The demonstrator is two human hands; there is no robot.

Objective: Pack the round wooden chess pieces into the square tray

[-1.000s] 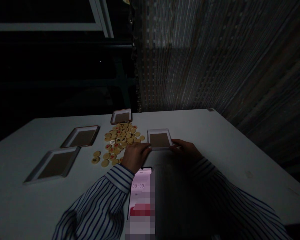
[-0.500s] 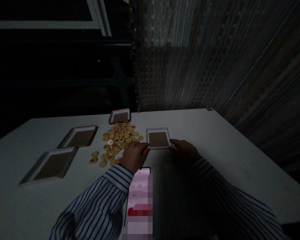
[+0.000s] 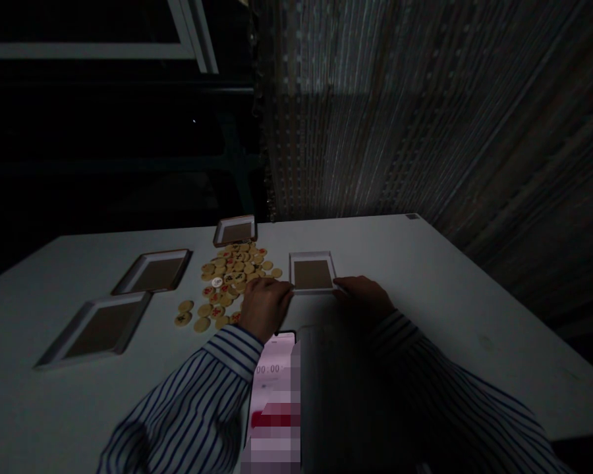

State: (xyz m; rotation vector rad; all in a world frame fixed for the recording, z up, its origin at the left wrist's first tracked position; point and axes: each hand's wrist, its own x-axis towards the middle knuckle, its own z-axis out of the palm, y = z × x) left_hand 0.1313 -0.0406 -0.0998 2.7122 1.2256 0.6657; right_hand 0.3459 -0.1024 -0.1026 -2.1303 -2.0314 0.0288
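A shallow white box tray with a brown bottom lies on the table, nothing inside it. My left hand is closed at its near left corner, thumb and fingers at the edge. At the near right corner my right hand pinches the rim, its lower part lost in shadow. Left of the tray, round wooden xiangqi pieces lie in a loose heap, some showing red or black characters. One whitish piece stands out among them. My left hand hides part of the heap.
A lit phone showing a timer lies before my left wrist. Three more shallow trays stand on the white table: a small one behind the heap, a brown-edged one and a white one at left. A bead curtain hangs behind.
Both hands stay at the tray's near corners, and the tray keeps its place. The view has shifted very slightly; nothing else has visibly moved.
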